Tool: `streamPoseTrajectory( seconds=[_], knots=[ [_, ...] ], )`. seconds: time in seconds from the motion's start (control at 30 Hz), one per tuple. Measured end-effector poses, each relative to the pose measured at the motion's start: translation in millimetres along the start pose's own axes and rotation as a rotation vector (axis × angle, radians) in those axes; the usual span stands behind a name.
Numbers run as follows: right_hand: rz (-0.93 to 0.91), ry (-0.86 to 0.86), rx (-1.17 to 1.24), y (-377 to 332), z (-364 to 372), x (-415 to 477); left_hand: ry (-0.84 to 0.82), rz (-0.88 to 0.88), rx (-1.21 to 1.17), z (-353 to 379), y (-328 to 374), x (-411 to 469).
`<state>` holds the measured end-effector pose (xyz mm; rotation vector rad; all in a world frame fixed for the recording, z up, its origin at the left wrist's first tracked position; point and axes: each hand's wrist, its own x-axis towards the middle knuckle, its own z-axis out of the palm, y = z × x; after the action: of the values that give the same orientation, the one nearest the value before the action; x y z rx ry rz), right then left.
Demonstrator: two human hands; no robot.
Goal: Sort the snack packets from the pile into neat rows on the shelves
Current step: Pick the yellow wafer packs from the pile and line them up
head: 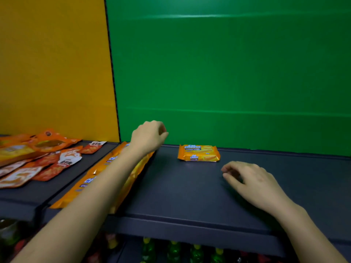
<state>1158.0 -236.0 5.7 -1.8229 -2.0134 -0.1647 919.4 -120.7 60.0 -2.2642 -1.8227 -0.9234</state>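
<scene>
Already a row of cheese packets (106,173) runs front to back along the dark shelf (180,196), seemingly to keep the stock tidy. Left of it sprawls the unsorted pile (38,158). The left hand (148,137) hovers curled over the row's far end, forearm hiding several packets. The right hand (248,181) hangs loose and empty near a lone packet (199,153). Bottles (174,251) below stay murky.
</scene>
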Motion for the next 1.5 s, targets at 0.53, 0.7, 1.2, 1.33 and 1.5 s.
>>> streamPoseTrajectory(
  seconds=[0.53,0.7,1.2,1.33,1.5],
  knots=[
    [-0.456,0.038,0.284,-225.3,34.4,-5.6,0.212,-0.273,0.196,-139.5,-222.0,-240.1],
    [-0.519,-0.018,0.356,-315.4,56.6,-25.8,0.211,-0.31,0.221,-183.2,-289.2,-299.0],
    [-0.431,-0.074,0.37,-485.9,120.5,-13.0,0.19,-0.272,0.198,-233.2,-441.4,-310.9],
    [-0.371,-0.038,0.357,-505.2,135.1,19.1,0.211,-0.275,0.174,-228.1,-476.2,-284.0],
    [-0.225,-0.001,0.309,-528.5,160.6,70.8,0.233,-0.255,0.118,-219.3,-525.1,-241.8]
  ],
)
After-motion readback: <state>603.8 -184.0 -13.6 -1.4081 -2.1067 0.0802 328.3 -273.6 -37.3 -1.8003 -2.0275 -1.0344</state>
